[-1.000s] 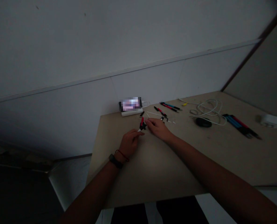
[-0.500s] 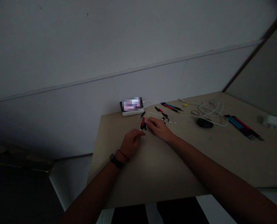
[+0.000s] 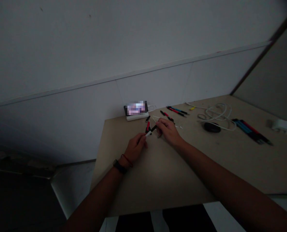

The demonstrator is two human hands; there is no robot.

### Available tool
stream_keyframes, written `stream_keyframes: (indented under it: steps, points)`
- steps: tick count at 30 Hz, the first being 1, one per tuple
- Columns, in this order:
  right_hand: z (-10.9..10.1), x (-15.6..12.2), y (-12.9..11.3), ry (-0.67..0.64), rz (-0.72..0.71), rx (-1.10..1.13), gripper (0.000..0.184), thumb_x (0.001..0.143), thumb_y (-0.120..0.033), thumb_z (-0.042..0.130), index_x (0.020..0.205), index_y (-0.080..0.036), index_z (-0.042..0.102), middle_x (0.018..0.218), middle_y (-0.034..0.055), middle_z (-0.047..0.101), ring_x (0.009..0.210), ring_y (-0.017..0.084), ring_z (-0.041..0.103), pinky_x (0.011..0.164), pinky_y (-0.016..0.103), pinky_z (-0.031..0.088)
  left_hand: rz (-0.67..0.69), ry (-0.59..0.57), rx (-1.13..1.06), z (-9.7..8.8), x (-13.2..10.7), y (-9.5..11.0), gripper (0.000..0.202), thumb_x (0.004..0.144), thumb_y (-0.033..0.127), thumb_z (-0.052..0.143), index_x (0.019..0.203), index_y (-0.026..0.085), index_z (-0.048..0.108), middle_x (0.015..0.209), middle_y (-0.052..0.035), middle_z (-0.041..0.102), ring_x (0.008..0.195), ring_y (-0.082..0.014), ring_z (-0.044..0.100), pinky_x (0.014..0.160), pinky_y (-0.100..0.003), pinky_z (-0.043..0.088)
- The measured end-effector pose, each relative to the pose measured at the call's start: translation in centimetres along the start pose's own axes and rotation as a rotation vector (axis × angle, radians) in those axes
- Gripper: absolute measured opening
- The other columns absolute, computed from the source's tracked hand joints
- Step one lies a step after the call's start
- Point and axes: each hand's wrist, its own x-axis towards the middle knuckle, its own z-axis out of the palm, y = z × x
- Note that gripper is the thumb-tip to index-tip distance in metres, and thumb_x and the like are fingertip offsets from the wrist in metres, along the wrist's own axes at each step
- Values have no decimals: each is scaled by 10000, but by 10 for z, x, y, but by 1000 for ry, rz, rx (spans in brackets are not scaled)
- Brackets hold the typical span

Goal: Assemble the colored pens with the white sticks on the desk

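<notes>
Between my two hands is a slim pen piece (image 3: 151, 130), white at its lower left and black at its upper right. My left hand (image 3: 136, 145) is closed in a pinch on the white end. The fingers of my right hand (image 3: 168, 131) are closed round the black end. Just behind it, a red and black pen part (image 3: 148, 125) lies on the table, with a small black part (image 3: 148, 118) farther back. Beyond my right hand rests another red and black pen piece (image 3: 167, 115), and small white bits (image 3: 179, 127) lie to its right.
A lit phone (image 3: 136, 108) leans on a white block (image 3: 137, 117) near the wall. Several pens (image 3: 177, 111) lie at the back. Farther right are a coiled white cable (image 3: 218, 112), a black mouse (image 3: 212, 127), more pens (image 3: 252, 131) and a white plug (image 3: 282, 126).
My right hand has shifted slightly right, away from my left. The white and black pen piece now shows stretched between both hands, over the parts on the table.
</notes>
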Motion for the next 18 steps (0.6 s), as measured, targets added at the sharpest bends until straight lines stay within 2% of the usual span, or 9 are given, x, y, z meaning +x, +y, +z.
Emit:
stream_keyframes:
  steps: [3, 7, 13, 18]
  points:
    - [0, 0, 2, -3, 8, 7, 427, 909, -533, 509, 609, -233, 454, 509, -31, 467, 490, 134, 431, 510, 286, 361, -13, -21, 48, -1, 0, 2, 453, 1006, 496, 400, 1006, 150, 692, 641, 5, 619, 610, -137, 539, 638, -266, 422]
    - [-1, 2, 3, -34, -2, -26, 440, 913, -536, 505, 597, -234, 454, 501, -29, 476, 493, 136, 445, 531, 291, 373, -18, -4, 62, -1, 1, 1, 430, 992, 482, 428, 914, 155, 696, 635, -1, 620, 614, -140, 543, 629, -260, 422]
    - [-4, 3, 1, -92, -3, -72, 472, 936, -547, 470, 583, -233, 461, 499, -19, 485, 506, 145, 461, 548, 296, 383, -29, -1, 56, -2, 2, 0, 386, 977, 461, 459, 899, 160, 688, 651, 0, 630, 614, -136, 538, 624, -251, 415]
    - [-2, 0, -2, -124, -27, -109, 558, 949, -639, 405, 579, -229, 478, 511, -9, 487, 524, 150, 465, 553, 294, 373, -47, -5, 27, -1, 2, -2, 381, 969, 477, 473, 907, 163, 680, 641, 10, 609, 592, -128, 515, 598, -243, 401]
